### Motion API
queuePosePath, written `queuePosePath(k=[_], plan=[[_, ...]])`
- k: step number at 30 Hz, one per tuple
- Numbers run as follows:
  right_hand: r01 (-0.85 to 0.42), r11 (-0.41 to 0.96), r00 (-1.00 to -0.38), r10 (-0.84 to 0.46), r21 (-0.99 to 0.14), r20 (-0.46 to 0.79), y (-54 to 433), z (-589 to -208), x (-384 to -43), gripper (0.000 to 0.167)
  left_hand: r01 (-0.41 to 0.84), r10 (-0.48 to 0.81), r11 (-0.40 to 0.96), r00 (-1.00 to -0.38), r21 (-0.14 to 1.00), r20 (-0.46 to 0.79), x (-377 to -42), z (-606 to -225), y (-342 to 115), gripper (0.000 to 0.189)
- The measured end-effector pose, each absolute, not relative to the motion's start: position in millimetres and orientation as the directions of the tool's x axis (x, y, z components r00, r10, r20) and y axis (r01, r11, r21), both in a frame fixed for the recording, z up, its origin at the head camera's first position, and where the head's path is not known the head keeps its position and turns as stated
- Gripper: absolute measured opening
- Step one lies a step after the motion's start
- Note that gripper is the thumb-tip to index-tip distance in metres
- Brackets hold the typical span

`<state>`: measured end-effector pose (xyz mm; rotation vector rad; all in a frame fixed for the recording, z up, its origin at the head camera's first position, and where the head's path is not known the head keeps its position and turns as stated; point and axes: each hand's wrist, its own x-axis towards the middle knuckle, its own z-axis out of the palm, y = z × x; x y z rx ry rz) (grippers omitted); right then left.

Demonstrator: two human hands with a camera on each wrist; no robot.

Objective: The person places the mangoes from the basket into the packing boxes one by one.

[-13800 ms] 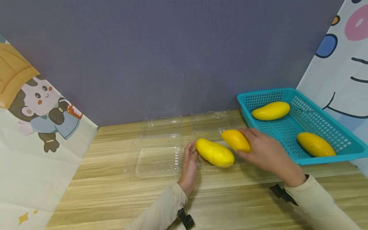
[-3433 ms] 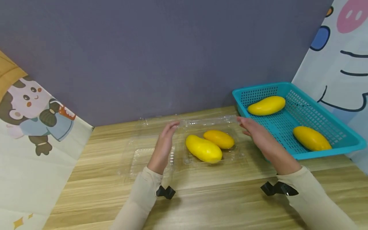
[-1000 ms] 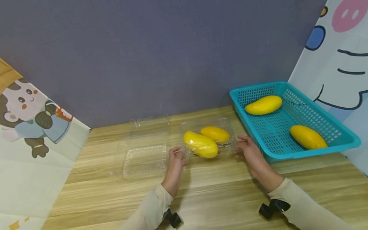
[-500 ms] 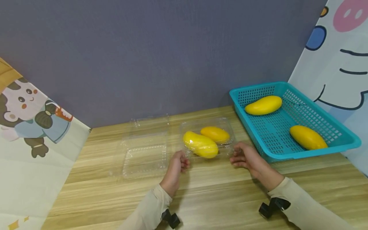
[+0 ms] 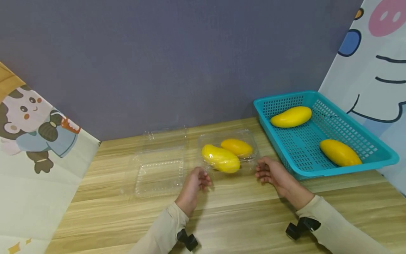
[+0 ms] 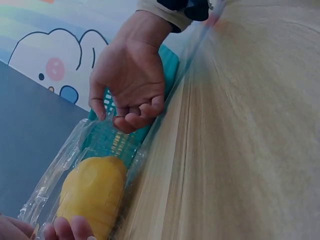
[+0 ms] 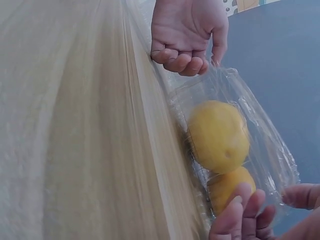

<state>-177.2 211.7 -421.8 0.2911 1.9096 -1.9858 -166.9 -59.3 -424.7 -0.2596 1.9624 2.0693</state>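
So both hands are hovering around a clear plastic clamshell on the wood-grain worktop, one at each near corner. The left hand is hanging out by the near left corner, fingers loosely curled, gripping nothing as far as I'm seeing. The right hand is basically mirroring it at the near right corner, fingers half curled too and not wrapping around anything. Both thumbs are pointing at the clamshell's edge; whether they're actually pressing on it, I can't tell.

The lid is lying folded over two mangoes: a bright yellow, kinda lumpy mango is sitting at the front left, and a deeper yellow-orange mango is lying just behind it to the right. I can't tell if the lid is latching all the way.

Left of that, a second clamshell is lying unfolded. Over on the right, a teal basket is holding two more mangoes, one yellow mango toward the back and one orange-yellow mango up front, well apart. A plain grey-blue panel is standing behind everything, and cartoon-print sheets are flanking both sides.
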Motion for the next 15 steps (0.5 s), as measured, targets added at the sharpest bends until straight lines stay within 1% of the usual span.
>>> queuePosePath(k=[5, 8, 11, 15], plan=[[0.422, 0.014, -0.896, -0.149, -0.906, -0.419, 214.0, -421.9, -179.9, 0.020, -0.320, 0.069, -0.068, -0.946, 0.945, -0.316, -169.2, -423.7, -58.8, 0.022], [0.438, 0.020, -0.886, -0.159, -0.899, -0.436, 215.1, -422.3, -181.9, 0.024, -0.329, 0.066, -0.081, -0.944, 0.941, -0.324, -169.4, -423.5, -58.7, 0.020], [0.440, 0.006, -0.886, -0.159, -0.898, -0.435, 215.1, -423.2, -182.4, 0.025, -0.337, 0.067, -0.097, -0.941, 0.937, -0.331, -168.6, -422.9, -58.7, 0.018], [0.423, -0.015, -0.897, -0.146, -0.906, -0.416, 214.6, -424.2, -181.5, 0.022, -0.341, 0.070, -0.114, -0.940, 0.933, -0.335, -167.4, -422.6, -58.8, 0.015]])
